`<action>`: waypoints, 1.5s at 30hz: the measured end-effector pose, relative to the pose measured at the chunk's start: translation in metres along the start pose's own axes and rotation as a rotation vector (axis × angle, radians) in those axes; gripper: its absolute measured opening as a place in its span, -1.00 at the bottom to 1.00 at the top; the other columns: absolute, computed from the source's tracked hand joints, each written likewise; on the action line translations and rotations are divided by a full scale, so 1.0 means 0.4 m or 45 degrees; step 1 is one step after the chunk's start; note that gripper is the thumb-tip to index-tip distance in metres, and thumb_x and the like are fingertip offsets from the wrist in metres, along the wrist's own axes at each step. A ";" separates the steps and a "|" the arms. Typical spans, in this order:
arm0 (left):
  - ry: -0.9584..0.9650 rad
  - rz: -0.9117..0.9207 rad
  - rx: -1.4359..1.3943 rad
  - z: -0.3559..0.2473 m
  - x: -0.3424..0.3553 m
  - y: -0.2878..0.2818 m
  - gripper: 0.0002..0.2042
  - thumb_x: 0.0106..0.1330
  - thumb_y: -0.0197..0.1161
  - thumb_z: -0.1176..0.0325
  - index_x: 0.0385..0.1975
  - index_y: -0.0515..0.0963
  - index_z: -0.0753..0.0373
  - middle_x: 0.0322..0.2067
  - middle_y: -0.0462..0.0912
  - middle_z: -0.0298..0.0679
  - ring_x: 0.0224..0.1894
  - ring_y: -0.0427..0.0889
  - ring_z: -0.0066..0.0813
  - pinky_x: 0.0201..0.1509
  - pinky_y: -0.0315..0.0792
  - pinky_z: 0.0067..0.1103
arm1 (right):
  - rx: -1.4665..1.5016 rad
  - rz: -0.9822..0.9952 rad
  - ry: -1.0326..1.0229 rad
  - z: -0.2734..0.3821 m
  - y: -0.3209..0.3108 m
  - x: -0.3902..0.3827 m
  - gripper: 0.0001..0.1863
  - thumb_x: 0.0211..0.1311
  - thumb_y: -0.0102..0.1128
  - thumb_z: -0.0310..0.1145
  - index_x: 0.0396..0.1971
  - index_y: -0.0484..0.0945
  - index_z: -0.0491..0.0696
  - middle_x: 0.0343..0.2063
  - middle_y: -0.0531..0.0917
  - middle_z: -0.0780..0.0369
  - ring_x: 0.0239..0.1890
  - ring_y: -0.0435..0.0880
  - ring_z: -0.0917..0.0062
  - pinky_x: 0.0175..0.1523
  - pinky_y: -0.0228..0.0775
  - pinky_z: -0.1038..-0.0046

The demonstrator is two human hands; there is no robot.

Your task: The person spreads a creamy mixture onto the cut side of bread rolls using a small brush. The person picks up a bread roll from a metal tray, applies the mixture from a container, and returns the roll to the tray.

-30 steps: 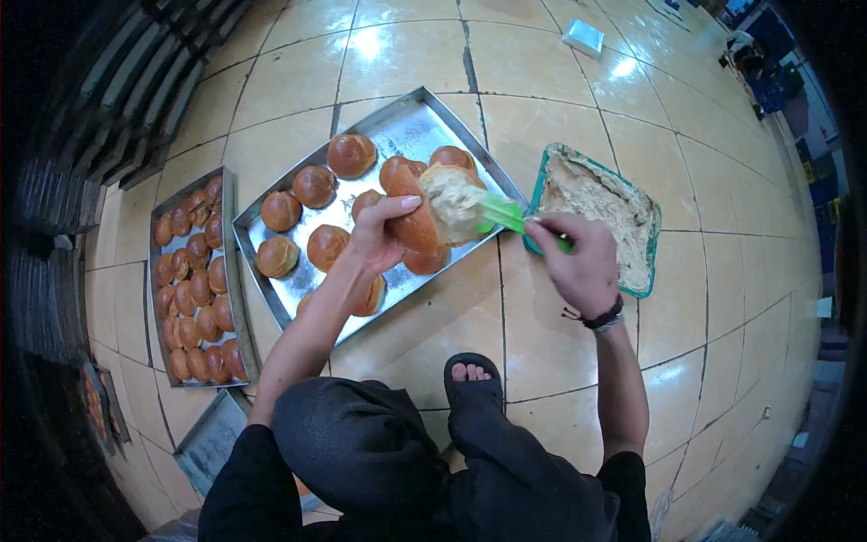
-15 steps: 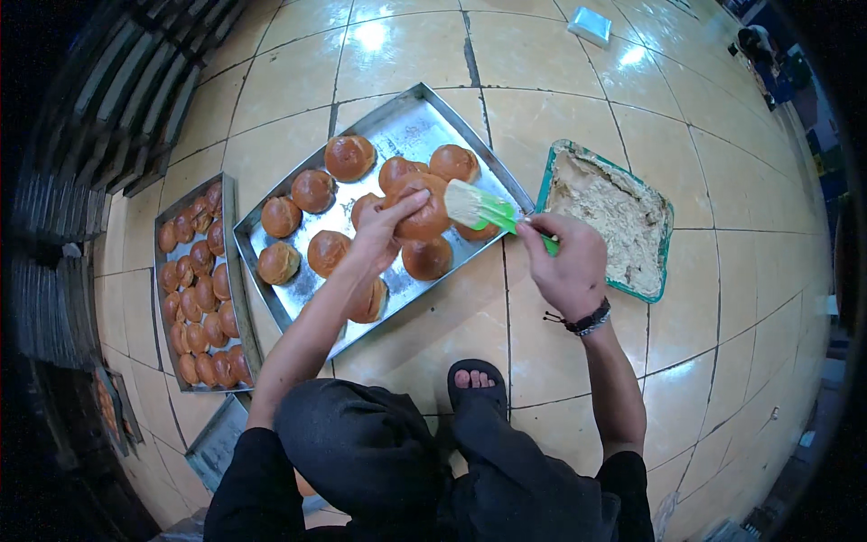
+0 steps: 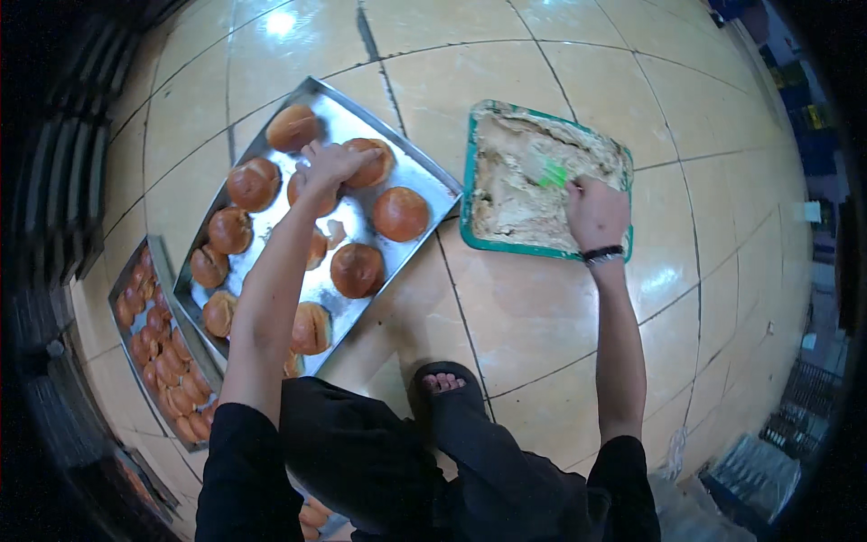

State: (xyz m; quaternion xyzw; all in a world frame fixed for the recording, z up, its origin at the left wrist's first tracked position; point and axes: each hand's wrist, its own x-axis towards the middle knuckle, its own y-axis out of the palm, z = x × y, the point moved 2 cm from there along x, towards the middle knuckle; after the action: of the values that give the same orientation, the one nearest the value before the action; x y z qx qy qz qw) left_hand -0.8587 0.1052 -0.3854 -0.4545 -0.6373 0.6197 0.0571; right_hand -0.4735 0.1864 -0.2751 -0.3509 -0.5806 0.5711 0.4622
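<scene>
Currently, left hand (image 3: 334,166) on 1 bun (image 3: 377,170), spreader (image 3: 553,174) in right hand (image 3: 597,215).

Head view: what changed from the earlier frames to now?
The right hand moved right, carrying the green spatula from over the tray to the cream in the tub. The left hand lowered into the tray, fingers at a bun, grip unclear; none is held up anymore. Unchanged: right hand holding the spatula; tray and tub on the floor.

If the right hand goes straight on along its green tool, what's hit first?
Pale spread in the green-rimmed tub; the green tool seems to touch it, though depth is unclear.
</scene>
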 end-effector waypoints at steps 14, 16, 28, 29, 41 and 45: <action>0.187 0.387 -2.068 0.078 -0.095 -0.045 -0.41 0.15 0.35 0.42 0.17 0.27 0.33 0.04 0.50 -0.06 0.07 0.55 -0.17 0.15 0.49 -0.29 | 0.565 0.223 0.500 0.052 0.272 0.087 -0.75 0.07 0.28 -0.15 -0.37 0.73 0.00 -0.44 0.70 0.06 -0.33 0.71 0.21 -0.17 0.52 0.27; 0.127 0.455 -2.180 0.150 -0.117 -0.057 -0.43 0.18 0.31 0.42 0.19 0.26 0.32 0.06 0.49 -0.07 0.09 0.54 -0.18 0.19 0.47 -0.29 | 0.900 0.230 0.600 0.017 0.306 0.090 -0.71 0.08 0.32 -0.16 -0.34 0.72 -0.08 -0.50 0.71 0.11 -0.40 0.72 0.37 -0.23 0.51 0.39; 0.293 0.791 -2.568 0.188 -0.371 -0.044 -0.64 0.18 0.23 0.50 -0.02 0.43 0.42 -0.11 0.60 -0.10 -0.03 0.61 -0.25 0.14 0.50 -0.36 | 1.549 0.237 -0.101 0.150 -0.094 -0.089 -0.79 0.24 0.26 -0.39 -0.27 0.65 -0.24 -0.50 0.66 0.27 -0.46 0.59 0.70 -0.30 0.41 0.63; 0.321 0.759 -2.589 0.194 -0.382 -0.041 -0.63 0.19 0.21 0.50 0.00 0.41 0.45 -0.09 0.59 -0.08 -0.01 0.61 -0.24 0.18 0.48 -0.37 | 1.528 0.267 -0.176 0.179 -0.125 -0.107 -0.79 0.23 0.26 -0.38 -0.30 0.67 -0.23 -0.55 0.66 0.26 -0.47 0.57 0.73 -0.34 0.39 0.63; 0.384 0.617 -2.577 0.169 -0.499 -0.052 -0.56 0.21 0.29 0.47 0.07 0.35 0.34 -0.05 0.57 -0.13 0.00 0.61 -0.36 0.10 0.55 -0.51 | 1.541 0.303 -0.257 0.267 -0.197 -0.201 -0.81 0.23 0.27 -0.39 -0.29 0.66 -0.23 -0.53 0.65 0.30 -0.49 0.57 0.73 -0.35 0.39 0.64; 0.295 0.546 -2.389 0.154 -0.359 -0.059 -0.52 0.20 0.36 0.31 0.07 0.36 0.32 -0.03 0.56 -0.15 0.08 0.54 -0.38 0.18 0.47 -0.50 | 1.636 0.177 -0.048 0.225 -0.191 -0.198 -0.82 0.24 0.28 -0.40 -0.26 0.64 -0.22 -0.49 0.64 0.32 -0.45 0.57 0.73 -0.34 0.40 0.66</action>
State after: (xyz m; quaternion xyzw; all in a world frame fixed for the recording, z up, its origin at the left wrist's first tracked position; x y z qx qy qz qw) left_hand -0.8266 -0.0294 -0.3091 -0.4800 -0.7666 -0.1923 -0.3808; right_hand -0.5228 0.0739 -0.2031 -0.0309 -0.1071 0.8395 0.5319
